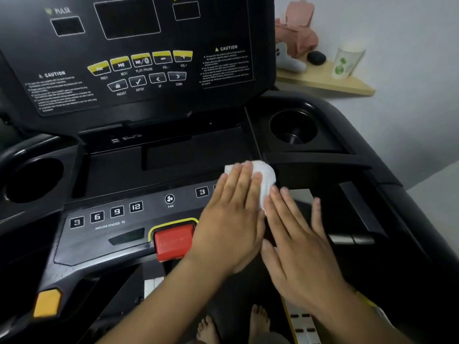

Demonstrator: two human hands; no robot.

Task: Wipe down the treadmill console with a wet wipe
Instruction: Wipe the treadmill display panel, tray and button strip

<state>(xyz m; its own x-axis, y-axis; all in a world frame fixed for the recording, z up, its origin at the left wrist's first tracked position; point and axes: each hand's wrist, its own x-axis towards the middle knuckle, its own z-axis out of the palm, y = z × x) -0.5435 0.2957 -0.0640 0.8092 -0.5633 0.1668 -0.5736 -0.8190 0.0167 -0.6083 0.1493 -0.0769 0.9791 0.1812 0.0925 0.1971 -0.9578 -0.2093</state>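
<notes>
The black treadmill console (139,100) fills the view, with a tilted display panel above and a lower button strip (111,214) marked 3, 6, 9, 12 and FAN. A white wet wipe (265,177) lies on the right part of that strip. My left hand (231,219) presses flat on the wipe with straight fingers. My right hand (295,239) lies flat beside it, its fingertips touching the wipe's lower right edge. Most of the wipe is hidden under my left hand.
A red stop key (173,242) in a yellow frame sits just left of my left hand. Cup holders (293,127) flank the console at right and left (34,180). A wooden shelf (327,83) at upper right holds a white cup and small items. Bare feet show below.
</notes>
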